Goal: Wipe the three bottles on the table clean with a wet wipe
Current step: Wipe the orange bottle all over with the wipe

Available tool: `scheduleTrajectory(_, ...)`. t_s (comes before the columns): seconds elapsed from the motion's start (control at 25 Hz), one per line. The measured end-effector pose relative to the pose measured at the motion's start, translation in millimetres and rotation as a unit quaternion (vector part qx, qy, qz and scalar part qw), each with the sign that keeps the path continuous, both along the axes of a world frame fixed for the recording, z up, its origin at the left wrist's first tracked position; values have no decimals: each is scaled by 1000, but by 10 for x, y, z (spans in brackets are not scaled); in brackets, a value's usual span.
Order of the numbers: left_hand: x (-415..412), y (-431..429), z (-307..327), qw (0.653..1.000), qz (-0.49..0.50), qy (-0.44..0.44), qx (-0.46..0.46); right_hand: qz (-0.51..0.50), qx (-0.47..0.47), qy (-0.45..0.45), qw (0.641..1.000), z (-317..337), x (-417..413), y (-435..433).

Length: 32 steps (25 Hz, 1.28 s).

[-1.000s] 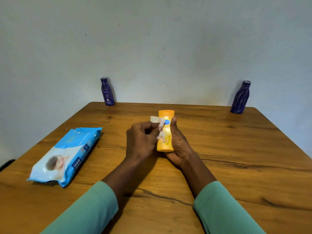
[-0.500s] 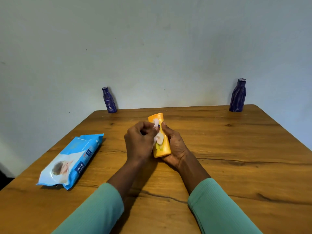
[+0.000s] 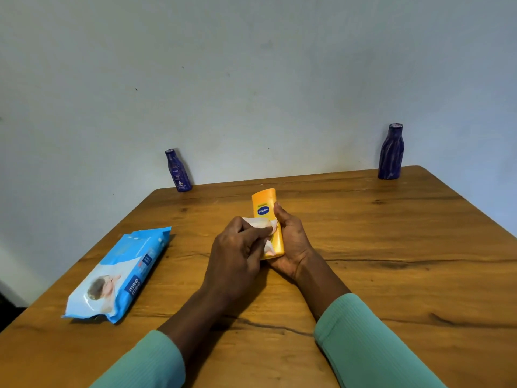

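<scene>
Three bottles are counted. One yellow bottle is held above the middle of the table, cradled in the right hand with fingers curled round its side. One wet wipe is pinched in the left hand and pressed against it. Two blue bottles stand upright at the far corners. One wipe pack lies at the left.

yellow bottle — wipe on it | Nivea bottle, purple bottle — upright, far back
</scene>
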<state>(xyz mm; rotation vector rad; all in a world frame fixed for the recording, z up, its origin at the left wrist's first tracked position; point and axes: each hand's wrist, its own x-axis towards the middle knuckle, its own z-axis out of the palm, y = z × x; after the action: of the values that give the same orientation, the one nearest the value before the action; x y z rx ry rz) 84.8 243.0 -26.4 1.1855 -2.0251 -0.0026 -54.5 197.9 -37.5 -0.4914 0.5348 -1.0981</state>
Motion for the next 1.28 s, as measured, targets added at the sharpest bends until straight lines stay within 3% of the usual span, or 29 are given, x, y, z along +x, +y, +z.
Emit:
scheduleTrajectory(0.12, -98, -102, 101, 994, 48, 96, 1, -23, -34, 31, 999, 10, 69, 39)
scheduleTrajectory(0.24, -279, -323, 324, 955, 136, 261, 25, -43, -62, 55, 996, 35, 129, 85)
scheduleTrajectory(0.32, -398, -397, 407, 941, 149, 304, 18, -69, -72, 83, 992, 35, 153, 98)
scheduleTrajectory(0.52, -595, -358, 390, 972, 68, 221, -46, -146, -87, 151, 974, 20, 192, 91)
scheduleTrajectory(0.72, -414, -432, 321, 929, 157, 335, 18, -130, -53, 165, 976, 41, 209, 57)
scheduleTrajectory(0.8, -466, -366, 268, 940, 145, 310, 9, -142, -39, 155, 977, 16, 197, 45)
scheduleTrajectory(0.92, -619, -218, 174, 972, 68, 223, -27, -155, -45, 73, 984, -23, 166, 73)
scheduleTrajectory(1.0, -583, -235, 184, 969, 61, 236, -29, -150, -41, 78, 985, -16, 169, 77)
scheduleTrajectory(1.12, -482, -303, 207, 943, 138, 302, 4, -133, -28, 118, 984, 9, 183, 44)
scheduleTrajectory(1.28, -581, -137, 98, 977, 73, 200, -18, -143, -14, 83, 986, -25, 131, 40)
